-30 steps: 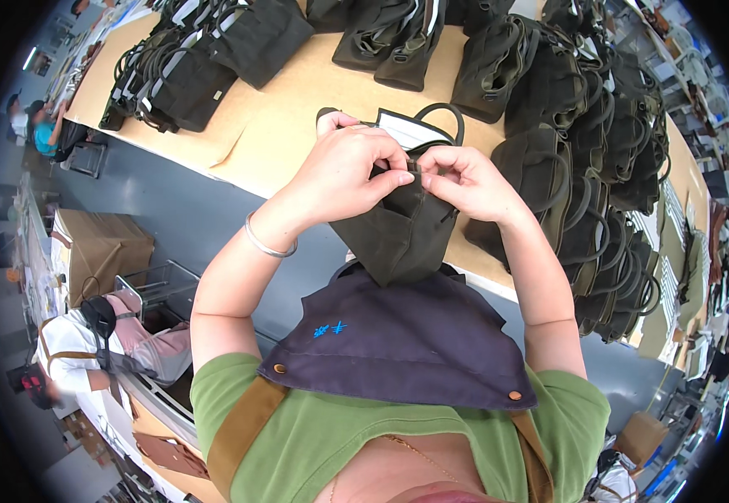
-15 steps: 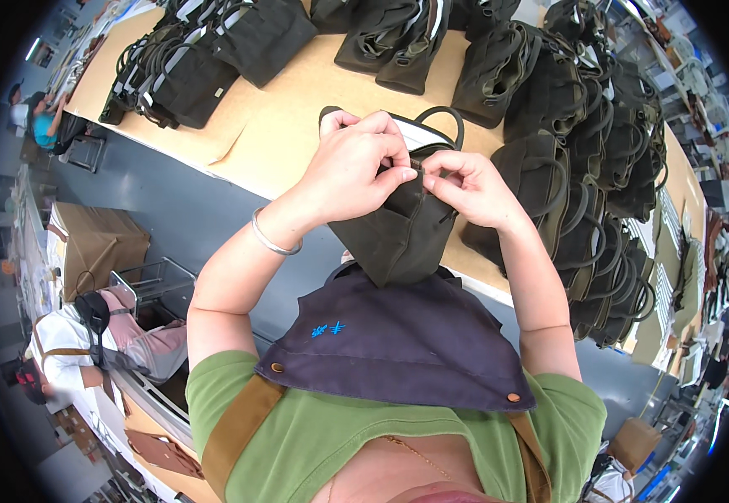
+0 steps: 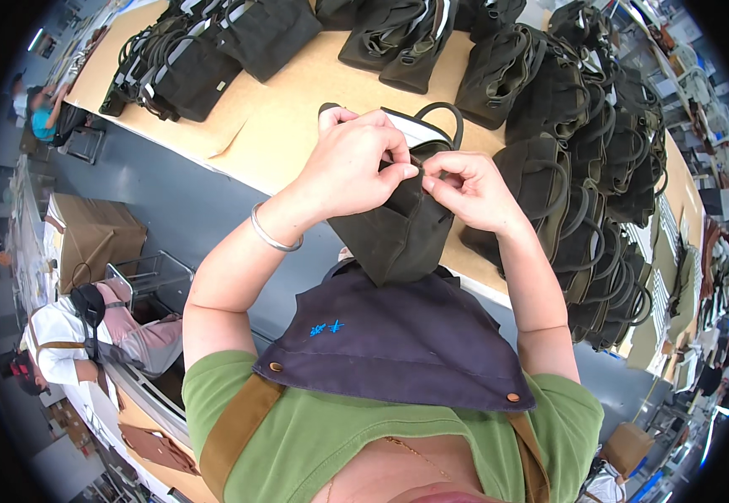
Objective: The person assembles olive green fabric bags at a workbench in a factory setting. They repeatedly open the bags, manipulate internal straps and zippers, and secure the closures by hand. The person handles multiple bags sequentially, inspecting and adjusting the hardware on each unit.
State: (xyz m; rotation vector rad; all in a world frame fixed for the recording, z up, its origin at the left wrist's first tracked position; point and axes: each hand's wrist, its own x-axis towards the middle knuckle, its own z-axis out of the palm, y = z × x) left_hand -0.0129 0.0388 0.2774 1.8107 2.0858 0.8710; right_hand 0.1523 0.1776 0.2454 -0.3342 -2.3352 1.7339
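A dark olive handbag [image 3: 394, 239] with a looped handle and a pale strip inside its mouth is tilted at the table's near edge, its lower end by my apron. My left hand [image 3: 360, 159] pinches the bag's upper rim between thumb and fingers. Just beside it, my right hand [image 3: 468, 186] pinches the same rim near the corner seam. The fingertips of both hands almost meet there. Whatever small part lies between them is hidden.
More dark handbags stand in rows on the tan-topped table [image 3: 289, 109], with a dense cluster of bags [image 3: 587, 168] at the right. A brown covered box [image 3: 96, 239] and a seated person in white [image 3: 67, 339] are at the left.
Both hands stay pinched on the bag's rim, with only a tiny shift of the fingers. The whole view has turned very slightly.
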